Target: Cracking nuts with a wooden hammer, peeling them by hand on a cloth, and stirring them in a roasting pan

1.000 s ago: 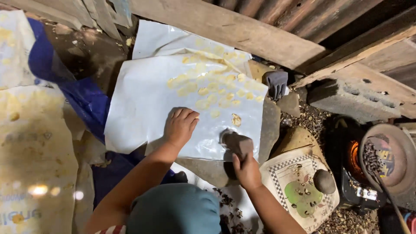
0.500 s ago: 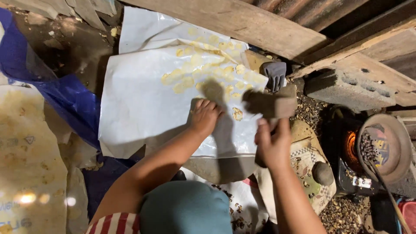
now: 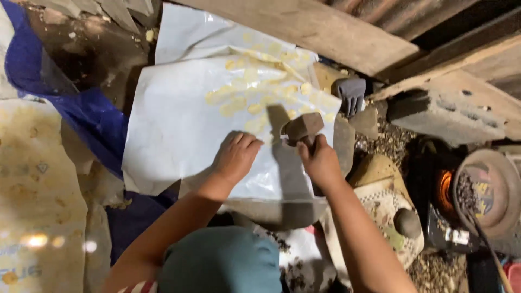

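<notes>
Gripping a brown wooden mallet, my right hand holds its head above the white plastic sheet; my left hand presses flat beside it, holding nothing.

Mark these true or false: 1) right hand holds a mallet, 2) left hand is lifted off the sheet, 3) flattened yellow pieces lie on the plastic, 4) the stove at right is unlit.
1) True: the right hand grips a wooden mallet.
2) False: the left hand presses flat on the white plastic sheet.
3) True: flattened yellow pieces cover its far part.
4) False: the stove glows orange under a pan.
</notes>
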